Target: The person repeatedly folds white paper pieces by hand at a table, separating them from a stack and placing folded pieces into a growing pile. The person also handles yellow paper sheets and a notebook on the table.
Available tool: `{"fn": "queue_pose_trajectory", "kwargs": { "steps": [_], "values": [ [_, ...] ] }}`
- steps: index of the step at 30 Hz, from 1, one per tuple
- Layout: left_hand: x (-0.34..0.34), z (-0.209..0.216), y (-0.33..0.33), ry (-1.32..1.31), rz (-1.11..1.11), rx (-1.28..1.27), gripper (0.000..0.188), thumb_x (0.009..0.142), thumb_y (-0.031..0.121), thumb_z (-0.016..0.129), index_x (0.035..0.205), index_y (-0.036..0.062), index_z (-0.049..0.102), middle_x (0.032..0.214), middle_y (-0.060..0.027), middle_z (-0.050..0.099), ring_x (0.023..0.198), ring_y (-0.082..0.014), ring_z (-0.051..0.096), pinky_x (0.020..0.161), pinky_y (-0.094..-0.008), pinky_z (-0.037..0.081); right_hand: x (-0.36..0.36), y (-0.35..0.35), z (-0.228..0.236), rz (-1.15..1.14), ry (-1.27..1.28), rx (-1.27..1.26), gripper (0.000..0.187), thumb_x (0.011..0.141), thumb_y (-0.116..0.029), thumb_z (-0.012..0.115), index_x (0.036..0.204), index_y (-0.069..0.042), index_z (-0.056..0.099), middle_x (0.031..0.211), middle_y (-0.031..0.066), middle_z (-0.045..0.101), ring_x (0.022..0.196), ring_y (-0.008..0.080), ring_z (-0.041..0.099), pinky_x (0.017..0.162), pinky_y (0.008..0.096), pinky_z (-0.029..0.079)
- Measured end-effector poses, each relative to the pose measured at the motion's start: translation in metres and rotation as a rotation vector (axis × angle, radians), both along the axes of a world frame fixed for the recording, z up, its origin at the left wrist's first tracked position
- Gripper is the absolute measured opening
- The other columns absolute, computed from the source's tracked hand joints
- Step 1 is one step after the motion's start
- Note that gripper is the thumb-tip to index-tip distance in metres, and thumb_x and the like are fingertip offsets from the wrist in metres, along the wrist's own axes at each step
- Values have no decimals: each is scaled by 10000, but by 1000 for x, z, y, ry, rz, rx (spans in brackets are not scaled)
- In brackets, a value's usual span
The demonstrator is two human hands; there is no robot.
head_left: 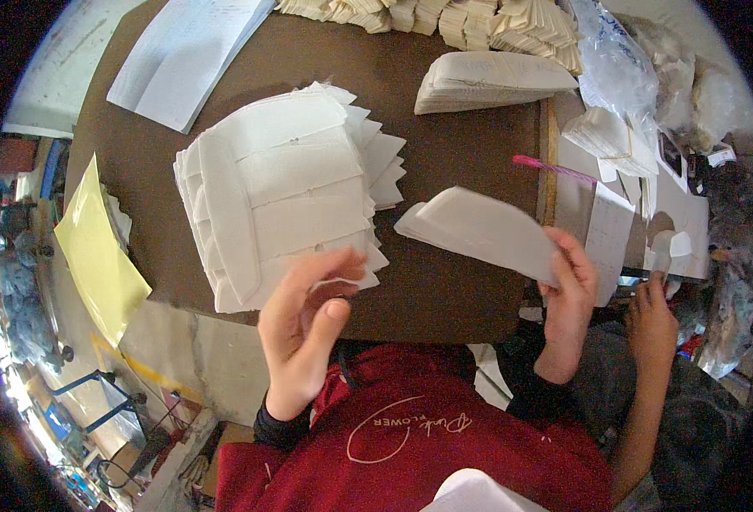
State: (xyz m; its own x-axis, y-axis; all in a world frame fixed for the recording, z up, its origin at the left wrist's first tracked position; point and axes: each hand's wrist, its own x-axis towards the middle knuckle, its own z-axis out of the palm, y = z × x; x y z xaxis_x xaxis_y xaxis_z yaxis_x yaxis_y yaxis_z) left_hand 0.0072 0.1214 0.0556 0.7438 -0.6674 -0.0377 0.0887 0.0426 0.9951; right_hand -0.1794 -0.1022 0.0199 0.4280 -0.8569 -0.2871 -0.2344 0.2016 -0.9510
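On a brown table a large pile of white flat pieces lies fanned out in overlapping rows, their pointed ends sticking out to the right. My left hand is at the pile's lower right edge, fingers bent and thumb apart, with nothing in it; I cannot tell whether its fingertips touch the pile. To the right, my right hand pinches one end of a thin stack of white curved pieces, which is held above the table and points up and left. Whether they are paper or stiff cloth is unclear.
Bundles of cream pieces line the far edge, near another white stack. Pale sheets lie far left, a yellow sheet at the left edge. A pink twisted cord crosses a wooden edge. A co-worker's hand is at right.
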Motion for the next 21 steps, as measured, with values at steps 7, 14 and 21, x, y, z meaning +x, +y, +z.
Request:
{"fn": "queue_pose_trajectory", "kwargs": {
  "steps": [7, 14, 21],
  "values": [
    [-12, -4, -30, -423, -301, 247, 318, 827, 4, 660, 1141, -16, 616, 1072, -157, 652, 966, -287, 639, 854, -341, 503, -3, 2, -24, 95, 113, 29, 251, 937, -114, 525, 1129, -54, 674, 907, -6, 638, 629, 45, 467, 519, 201, 361],
    [-16, -19, -79, -916, -371, 364, 425, 769, 59, 698, 1181, 39, 594, 1188, -126, 594, 1099, -317, 579, 933, -406, 477, 2, 4, -23, 122, 269, -35, 236, 948, -95, 526, 1130, -55, 672, 868, 42, 660, 636, 90, 522, 559, 239, 420],
    [-2, -45, -110, -1011, -487, 562, 616, 705, 95, 719, 1289, 62, 524, 1281, -106, 554, 1200, -288, 533, 993, -398, 457, 11, 2, -12, 284, 450, -612, 233, 891, -82, 602, 1111, -45, 669, 1095, 140, 649, 1015, 314, 617, 876, 368, 479]
  ]
}}
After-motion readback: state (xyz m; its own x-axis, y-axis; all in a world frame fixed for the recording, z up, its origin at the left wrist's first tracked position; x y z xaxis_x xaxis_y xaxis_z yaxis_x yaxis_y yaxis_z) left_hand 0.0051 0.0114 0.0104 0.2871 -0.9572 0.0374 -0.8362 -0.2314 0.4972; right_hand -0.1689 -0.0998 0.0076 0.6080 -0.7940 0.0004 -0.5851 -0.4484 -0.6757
